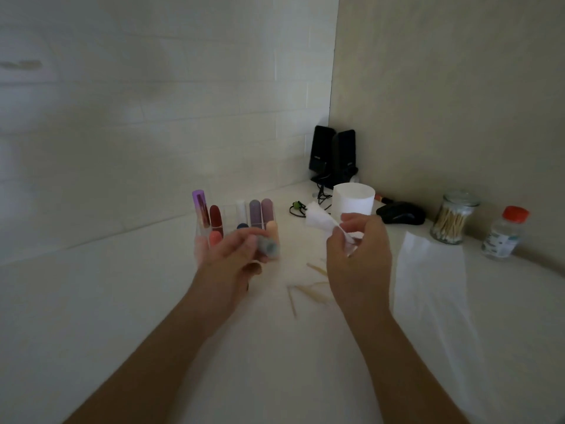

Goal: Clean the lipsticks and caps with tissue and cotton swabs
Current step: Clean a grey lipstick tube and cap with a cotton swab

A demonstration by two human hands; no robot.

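At the left of the tabletop, a clear rack held the lipsticks upright in rows. Just in front of it, touching or nearly so, the left hand had its fingers curled round a grey-blue tube, too blurred to call cap or lipstick. That closeness looked like the first hazard: a knuckle nudging the rack could tip the tall lipsticks. The blur suggested the tube was moving, and a loose hold on a smooth tube might let it drop and roll. Between the hands, loose swabs lay scattered on the tabletop, where a passing wrist could sweep them off or drag any pigment on them across the pale surface. Further right, a twisted tissue was pinched between the thumb and fingertips of the right hand, its flared end pointing up and left, apart from the tube. Pushed in hard, so thin a twist would probably buckle or tear and leave lint, and a soiled part could smear colour rather than lift it. Behind that hand stood a roll, near enough to be knocked on a reach. A swab jar and a bottle stood well apart to the right, at little risk.
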